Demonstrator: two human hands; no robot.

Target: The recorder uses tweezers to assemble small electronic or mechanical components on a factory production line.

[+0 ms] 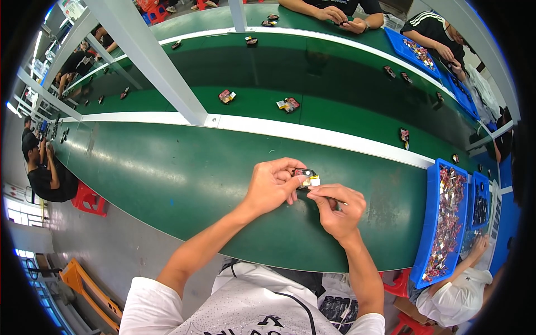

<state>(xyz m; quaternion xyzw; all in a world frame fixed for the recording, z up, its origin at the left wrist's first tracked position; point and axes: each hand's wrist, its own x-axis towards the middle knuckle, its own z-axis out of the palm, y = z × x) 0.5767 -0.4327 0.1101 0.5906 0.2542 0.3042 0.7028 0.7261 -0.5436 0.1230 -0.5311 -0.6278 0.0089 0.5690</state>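
My left hand (268,188) is closed around the edge of a small black-cased electronic device (303,172), held just above the green bench. A silvery-yellow battery pack (315,181) shows at the device's right side. My right hand (341,211) meets it from the right, thumb and forefinger pinched at the lower edge of the device. A thin dark stick-like tool (339,201) pokes out along the right fingers; its kind and its tip are too small to make out.
A blue tray (427,234) of small wired parts stands at the bench's right end, beside another blue tray (487,195) with dark pieces. Beyond a white rail (312,135), similar devices (288,105) lie on a green conveyor. A white post (151,61) rises left. Co-workers sit around.
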